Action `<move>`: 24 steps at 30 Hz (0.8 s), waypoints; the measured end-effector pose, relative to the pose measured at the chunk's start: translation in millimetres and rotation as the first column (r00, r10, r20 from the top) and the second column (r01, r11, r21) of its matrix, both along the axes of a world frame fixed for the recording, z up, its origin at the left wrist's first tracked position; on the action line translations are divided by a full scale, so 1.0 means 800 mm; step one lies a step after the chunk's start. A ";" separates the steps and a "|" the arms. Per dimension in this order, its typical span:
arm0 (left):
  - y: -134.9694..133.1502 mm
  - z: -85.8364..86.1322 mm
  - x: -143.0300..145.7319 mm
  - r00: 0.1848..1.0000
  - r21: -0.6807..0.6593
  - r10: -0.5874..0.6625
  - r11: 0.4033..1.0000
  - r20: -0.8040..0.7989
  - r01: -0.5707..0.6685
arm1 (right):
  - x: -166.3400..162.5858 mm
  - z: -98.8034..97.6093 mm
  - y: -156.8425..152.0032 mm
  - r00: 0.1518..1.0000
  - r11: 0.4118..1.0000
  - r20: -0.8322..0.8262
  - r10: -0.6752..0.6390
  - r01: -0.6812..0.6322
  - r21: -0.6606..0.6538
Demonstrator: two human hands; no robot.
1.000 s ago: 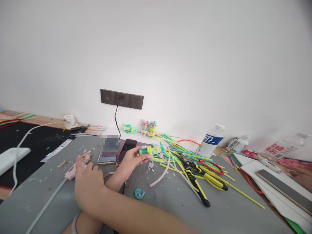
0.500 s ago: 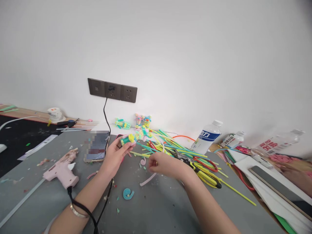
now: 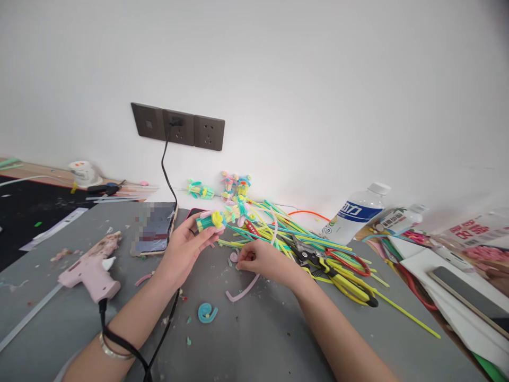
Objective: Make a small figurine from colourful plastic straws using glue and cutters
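My left hand (image 3: 181, 249) holds a small green and yellow craft figure (image 3: 212, 220) pinched between thumb and fingers, above the grey mat (image 3: 258, 339). My right hand (image 3: 260, 261) rests on the mat with its fingers curled around a small pink coiled piece (image 3: 234, 257). A long pink strip (image 3: 243, 289) curves out from under that hand. A blue coil (image 3: 207, 312) lies nearer to me. The pink glue gun (image 3: 89, 270) lies on the mat to the left, untouched.
A pile of coloured strips (image 3: 286, 231) and yellow-handled cutters (image 3: 338, 273) lie right of my hands. Two phones (image 3: 153, 231) lie behind my left hand, under the wall socket (image 3: 178, 127). Finished figures (image 3: 234, 183) stand by the wall. A water bottle (image 3: 353, 215) and papers lie right.
My right hand let go of the glue gun at the left, crossed to the right, and closed on the pink coil. My left hand kept the figure.
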State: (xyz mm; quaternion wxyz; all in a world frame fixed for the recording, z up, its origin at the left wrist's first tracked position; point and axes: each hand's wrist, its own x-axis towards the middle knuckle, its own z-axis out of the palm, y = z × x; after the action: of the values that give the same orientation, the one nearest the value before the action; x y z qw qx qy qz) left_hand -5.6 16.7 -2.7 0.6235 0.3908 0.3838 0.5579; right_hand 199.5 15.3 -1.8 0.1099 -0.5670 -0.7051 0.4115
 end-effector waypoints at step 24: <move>-0.004 0.001 0.003 0.988 -0.048 -0.155 0.987 -0.018 0.154 | 0.024 0.155 -0.009 0.992 0.945 -0.107 0.068 -0.030 0.325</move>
State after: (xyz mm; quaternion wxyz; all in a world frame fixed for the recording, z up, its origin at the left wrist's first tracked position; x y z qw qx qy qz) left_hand -3.2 13.6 -1.6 0.6694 0.4107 0.3720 0.4947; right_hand 219.1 8.0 122.5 0.2318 -0.4988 -0.7690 0.3257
